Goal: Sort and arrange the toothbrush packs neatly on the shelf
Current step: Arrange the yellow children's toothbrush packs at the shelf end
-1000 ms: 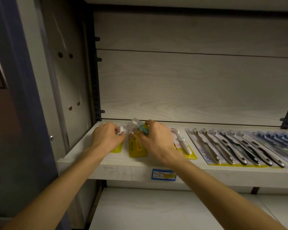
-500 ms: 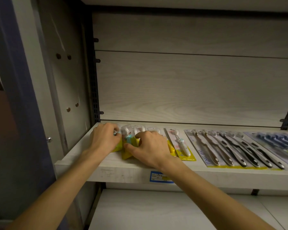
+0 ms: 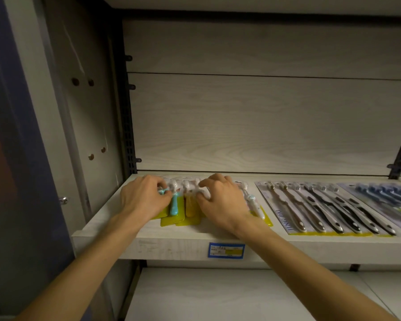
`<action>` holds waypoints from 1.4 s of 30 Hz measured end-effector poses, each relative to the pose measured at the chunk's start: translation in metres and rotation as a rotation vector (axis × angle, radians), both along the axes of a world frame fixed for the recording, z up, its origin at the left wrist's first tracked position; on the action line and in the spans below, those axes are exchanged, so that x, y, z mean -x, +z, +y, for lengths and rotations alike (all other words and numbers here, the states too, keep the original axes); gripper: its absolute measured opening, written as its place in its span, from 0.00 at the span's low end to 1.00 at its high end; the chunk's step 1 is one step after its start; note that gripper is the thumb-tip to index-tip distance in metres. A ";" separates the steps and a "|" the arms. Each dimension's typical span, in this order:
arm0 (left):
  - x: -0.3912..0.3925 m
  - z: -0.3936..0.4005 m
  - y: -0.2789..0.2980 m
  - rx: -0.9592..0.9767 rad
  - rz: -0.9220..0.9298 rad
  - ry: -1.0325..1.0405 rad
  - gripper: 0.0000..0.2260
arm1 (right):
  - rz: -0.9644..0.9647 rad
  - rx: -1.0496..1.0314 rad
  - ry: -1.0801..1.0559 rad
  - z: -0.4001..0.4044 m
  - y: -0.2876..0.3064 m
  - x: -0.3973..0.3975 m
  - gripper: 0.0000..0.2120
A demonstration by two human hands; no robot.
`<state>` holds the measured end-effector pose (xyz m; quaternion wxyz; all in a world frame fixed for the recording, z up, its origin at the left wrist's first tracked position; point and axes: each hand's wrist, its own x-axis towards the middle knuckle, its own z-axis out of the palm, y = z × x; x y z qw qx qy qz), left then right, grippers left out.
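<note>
Small yellow toothbrush packs (image 3: 183, 209) lie in a row at the shelf's (image 3: 107, 224) left end, long sides pointing front to back. The left hand (image 3: 144, 200) pinches the leftmost pack. The right hand (image 3: 222, 205) presses curled fingers on packs just beside it.

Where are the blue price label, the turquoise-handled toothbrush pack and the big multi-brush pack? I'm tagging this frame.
blue price label (image 3: 226, 250), head view, middle of the label on the shelf's front edge.
turquoise-handled toothbrush pack (image 3: 174, 206), head view, on the turquoise handle.
big multi-brush pack (image 3: 320, 207), head view, on the middle brush handles.
</note>
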<state>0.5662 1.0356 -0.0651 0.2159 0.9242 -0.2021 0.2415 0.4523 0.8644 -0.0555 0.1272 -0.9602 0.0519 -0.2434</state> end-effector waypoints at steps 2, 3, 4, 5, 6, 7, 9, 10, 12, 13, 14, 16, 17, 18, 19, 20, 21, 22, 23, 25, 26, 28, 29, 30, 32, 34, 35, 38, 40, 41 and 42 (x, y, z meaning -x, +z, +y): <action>0.002 -0.003 -0.002 0.016 -0.034 -0.077 0.13 | 0.046 -0.006 -0.094 -0.014 0.002 0.003 0.20; 0.004 -0.005 -0.003 0.017 -0.026 -0.146 0.16 | 0.072 -0.001 -0.135 -0.021 0.001 0.003 0.20; 0.005 -0.007 -0.004 0.010 0.016 -0.221 0.19 | 0.095 0.005 -0.166 -0.026 0.000 0.004 0.19; 0.007 -0.010 -0.004 -0.009 0.081 -0.287 0.21 | 0.112 0.005 -0.185 -0.031 -0.001 0.005 0.19; 0.007 -0.012 -0.005 -0.038 0.144 -0.332 0.22 | 0.122 0.002 -0.192 -0.034 -0.002 0.006 0.19; 0.008 -0.013 -0.005 -0.064 0.179 -0.356 0.23 | 0.129 0.005 -0.194 -0.036 -0.002 0.007 0.18; 0.006 -0.014 -0.005 -0.082 0.197 -0.368 0.24 | 0.137 0.022 -0.194 -0.039 -0.002 0.009 0.15; 0.006 -0.013 -0.005 -0.081 0.202 -0.369 0.24 | 0.138 0.030 -0.196 -0.040 -0.002 0.008 0.15; 0.006 -0.012 -0.004 -0.074 0.226 -0.371 0.23 | 0.140 0.040 -0.211 -0.042 -0.002 0.007 0.14; 0.007 -0.011 -0.003 -0.067 0.240 -0.370 0.22 | 0.143 0.043 -0.217 -0.043 -0.002 0.006 0.14; 0.007 -0.010 -0.003 -0.057 0.251 -0.371 0.21 | 0.144 0.046 -0.216 -0.044 -0.002 0.005 0.14; 0.006 -0.009 -0.003 -0.040 0.255 -0.376 0.16 | 0.145 0.046 -0.217 -0.046 -0.002 0.004 0.14; 0.006 -0.008 -0.003 -0.039 0.253 -0.377 0.15 | 0.135 0.037 -0.219 -0.046 -0.002 0.004 0.15; 0.006 -0.008 -0.003 -0.037 0.252 -0.374 0.14 | 0.117 0.024 -0.219 -0.048 -0.002 0.003 0.17; 0.006 -0.009 -0.002 -0.030 0.255 -0.369 0.15 | 0.102 0.006 -0.222 -0.049 -0.001 0.003 0.18; 0.008 -0.010 -0.002 -0.019 0.263 -0.361 0.17 | 0.087 -0.018 -0.225 -0.050 -0.001 0.003 0.17; 0.010 -0.012 -0.001 -0.009 0.274 -0.351 0.19 | 0.077 -0.050 -0.230 -0.050 0.000 0.004 0.15; 0.013 -0.014 -0.001 -0.011 0.278 -0.338 0.21 | 0.065 -0.084 -0.228 -0.050 0.001 0.004 0.14; 0.014 -0.017 -0.001 -0.031 0.264 -0.326 0.23 | 0.059 -0.114 -0.220 -0.050 0.002 0.004 0.14; 0.016 -0.021 -0.002 -0.080 0.237 -0.309 0.25 | 0.052 -0.164 -0.189 -0.049 0.002 0.003 0.15; 0.015 -0.021 -0.002 -0.087 0.238 -0.309 0.24 | 0.048 -0.187 -0.177 -0.047 0.002 0.002 0.15; 0.013 -0.020 -0.003 -0.063 0.261 -0.320 0.23 | 0.023 -0.227 -0.174 -0.045 0.001 0.000 0.15; 0.013 -0.018 -0.003 -0.042 0.270 -0.321 0.23 | -0.003 -0.241 -0.174 -0.043 0.000 -0.001 0.14; 0.013 -0.017 -0.003 -0.020 0.272 -0.316 0.23 | -0.038 -0.247 -0.172 -0.041 0.000 -0.002 0.14; 0.013 -0.016 -0.002 0.007 0.272 -0.296 0.21 | -0.106 -0.235 -0.161 -0.035 0.002 -0.002 0.12; 0.012 -0.016 -0.003 0.022 0.253 -0.267 0.14 | -0.133 -0.192 -0.150 -0.026 0.004 -0.002 0.10; 0.011 -0.015 -0.004 0.037 0.238 -0.250 0.12 | -0.125 -0.156 -0.148 -0.021 0.005 -0.003 0.10; 0.008 -0.013 -0.004 0.088 0.211 -0.211 0.11 | -0.044 -0.021 -0.151 -0.003 0.000 -0.006 0.09; 0.008 -0.011 -0.004 0.101 0.201 -0.198 0.12 | -0.001 0.057 -0.162 0.005 -0.002 -0.009 0.09; 0.007 -0.010 -0.004 0.091 0.197 -0.195 0.12 | -0.001 0.062 -0.160 0.007 -0.002 -0.010 0.09; 0.007 -0.009 -0.004 0.064 0.198 -0.195 0.12 | -0.007 0.050 -0.152 0.008 -0.001 -0.011 0.10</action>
